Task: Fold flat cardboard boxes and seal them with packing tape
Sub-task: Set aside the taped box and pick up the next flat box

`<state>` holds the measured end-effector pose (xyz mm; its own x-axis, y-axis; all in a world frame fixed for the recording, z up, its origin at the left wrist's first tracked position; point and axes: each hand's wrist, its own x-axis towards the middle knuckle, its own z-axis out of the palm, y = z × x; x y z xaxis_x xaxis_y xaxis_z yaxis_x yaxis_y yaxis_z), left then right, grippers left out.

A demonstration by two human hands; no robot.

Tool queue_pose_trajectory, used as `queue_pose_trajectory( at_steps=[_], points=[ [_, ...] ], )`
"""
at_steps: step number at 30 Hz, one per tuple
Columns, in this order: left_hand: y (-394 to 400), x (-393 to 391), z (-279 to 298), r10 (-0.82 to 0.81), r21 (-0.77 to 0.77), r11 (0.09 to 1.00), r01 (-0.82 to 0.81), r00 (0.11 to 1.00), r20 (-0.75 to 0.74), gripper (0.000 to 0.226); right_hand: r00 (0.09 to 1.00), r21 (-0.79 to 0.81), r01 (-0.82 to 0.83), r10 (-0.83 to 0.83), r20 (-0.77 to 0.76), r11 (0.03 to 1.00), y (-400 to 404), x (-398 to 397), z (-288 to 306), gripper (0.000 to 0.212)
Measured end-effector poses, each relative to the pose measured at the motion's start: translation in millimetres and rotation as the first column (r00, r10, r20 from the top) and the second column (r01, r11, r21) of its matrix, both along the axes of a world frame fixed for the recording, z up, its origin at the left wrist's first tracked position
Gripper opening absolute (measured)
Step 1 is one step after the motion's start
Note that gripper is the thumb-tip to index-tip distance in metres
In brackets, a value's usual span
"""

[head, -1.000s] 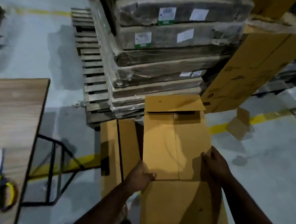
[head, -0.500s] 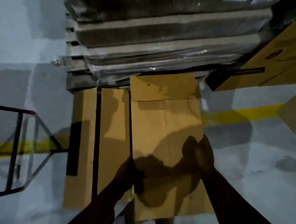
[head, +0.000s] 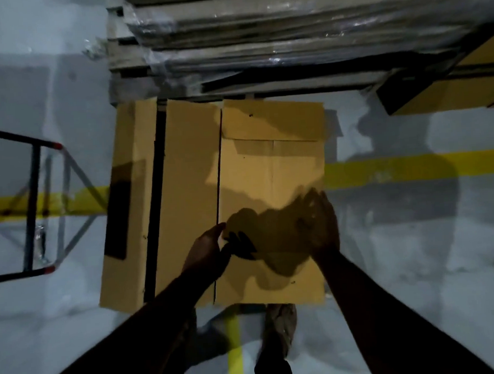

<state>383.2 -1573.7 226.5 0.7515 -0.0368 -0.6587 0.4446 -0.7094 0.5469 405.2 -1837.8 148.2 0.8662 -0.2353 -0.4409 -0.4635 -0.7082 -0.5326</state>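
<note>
At the far left stands a metal frame (head: 36,205) with red-tipped corners, over a yellow floor line (head: 412,166) that runs across the grey floor. Next to it lie two flat cardboard sheets (head: 188,196) side by side, and hard against their right edge lies the cardboard box (head: 271,171) — flat on the floor in the middle, its far flap toward the wrapped pallet stack (head: 274,32). The left hand (head: 207,248) rests at the box's left edge, thumb up and fingers loosely spread, gripping nothing I can make out. The right hand (head: 319,223) is blurred at the box's right edge — fingers straight, pressed against the cardboard. A shoe (head: 279,328) shows below the box.
</note>
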Motion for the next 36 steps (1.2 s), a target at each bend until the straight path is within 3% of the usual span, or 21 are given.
queue_pose_trajectory(
  at_steps=[1, 3, 6, 8, 10, 13, 16, 19, 24, 31, 36],
  points=[
    [5.9, -5.0, 14.4, -0.02, 0.001, 1.0, 0.02, 1.0, -0.019, 0.056, 0.998, 0.096, 0.018, -0.024, 0.057, 0.995, 12.0, -4.4, 30.3, 0.06],
    [19.8, -12.3, 59.6, -0.022, -0.018, 1.0, 0.022, 1.0, 0.005, 0.047, 1.0, 0.289, 0.011, -0.011, -0.001, 0.957, 39.0, -10.0, 104.1, 0.041],
    [35.4, -24.2, 134.1, -0.017, -0.049, 0.999, 0.019, 0.999, 0.036, 0.041, 1.0, 0.409, -0.002, -0.008, 0.024, 0.912, 75.7, -21.1, 194.9, 0.026],
    [49.3, -36.3, 208.1, -0.01, -0.058, 0.998, 0.014, 0.998, 0.068, 0.046, 0.998, 0.449, -0.012, -0.018, 0.06, 0.893, 98.7, -31.6, 276.7, 0.021],
    [62.8, -54.7, 282.3, 0.099, -0.152, 0.985, -0.08, 0.988, 0.12, 0.053, 0.992, 0.463, -0.079, 0.023, 0.125, 0.883, 120.4, -48.8, 354.0, 0.02],
    [89.0, -79.0, 380.0, 0.294, -0.292, 0.931, -0.219, 0.924, 0.245, 0.035, 0.977, 0.474, -0.176, 0.092, 0.194, 0.863, 164.6, -73.7, 446.9, 0.02],
    [127.6, -113.8, 440.9, 0.434, -0.416, 0.867, -0.273, 0.824, 0.364, 0.017, 0.946, 0.481, -0.261, 0.124, 0.298, 0.837, 217.6, -105.6, 507.6, 0.019],
    [190.4, -165.0, 471.8, 0.502, -0.471, 0.835, -0.285, 0.745, 0.439, 0.019, 0.939, 0.552, -0.276, 0.099, 0.329, 0.787, 289.8, -143.5, 552.7, 0.018],
    [338.6, -279.5, 499.3, 0.582, -0.468, 0.803, -0.369, 0.655, 0.482, 0.015, 0.919, 0.649, -0.386, 0.211, 0.332, 0.656, 445.1, -235.2, 597.7, 0.019],
    [541.5, -432.1, 527.7, 0.622, -0.31, 0.781, -0.542, 0.635, 0.459, 0.013, 0.924, 0.678, -0.382, 0.231, 0.306, 0.629, 638.1, -335.7, 605.4, 0.029],
    [661.7, -467.5, 537.5, 0.602, -0.235, 0.792, -0.564, 0.655, 0.457, 0.014, 0.926, 0.704, -0.372, 0.295, 0.236, 0.605, 751.9, -361.0, 611.0, 0.017]
  ],
)
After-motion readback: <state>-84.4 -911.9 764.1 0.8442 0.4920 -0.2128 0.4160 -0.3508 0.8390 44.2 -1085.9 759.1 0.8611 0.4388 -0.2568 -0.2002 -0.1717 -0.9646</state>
